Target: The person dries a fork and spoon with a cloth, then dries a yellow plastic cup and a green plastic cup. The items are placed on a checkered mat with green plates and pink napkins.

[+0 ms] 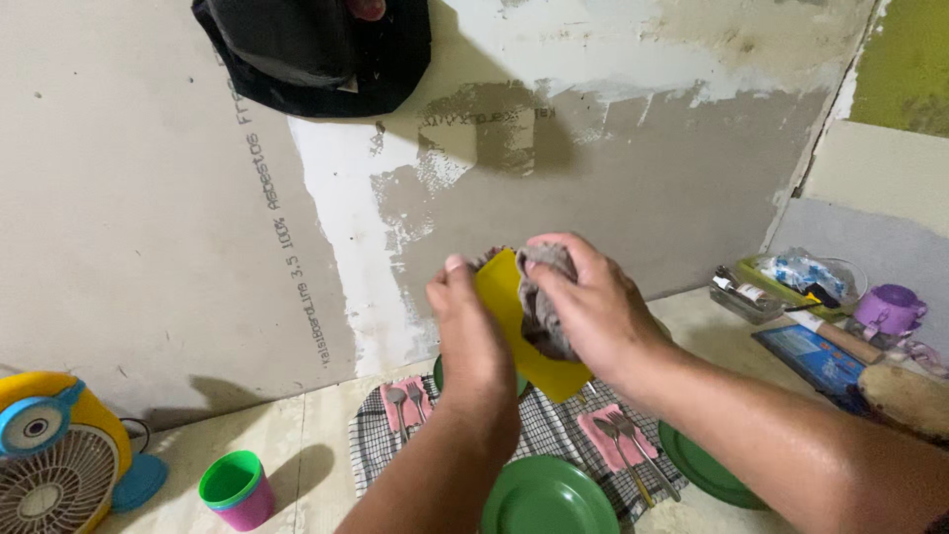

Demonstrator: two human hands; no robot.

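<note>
While held upright, the yellow plate (514,326) looks smooth, half-hidden by grey cloth (542,307).

A grey board wall (148,198) with patchy white plaster (336,188) fills the view; a green-painted patch (905,59) sits at two o'clock. Pale floor (267,435) lies at six o'clock.

Left hand (473,341) and right hand (591,311) raised side by side over the black-and-white checked cloth (554,430), yellow flat plastic plate (509,297) between them, grey rag (542,297) on its right face under the right hand. On the cloth: pink napkin with spoons (405,400) left, pink napkin with forks (621,440) right, round green plate (549,497) at front. Second green plate (707,470) right of the cloth. Green-and-purple stacked cups (235,488) left, yellow-and-blue small fan (54,455) far left.
</note>
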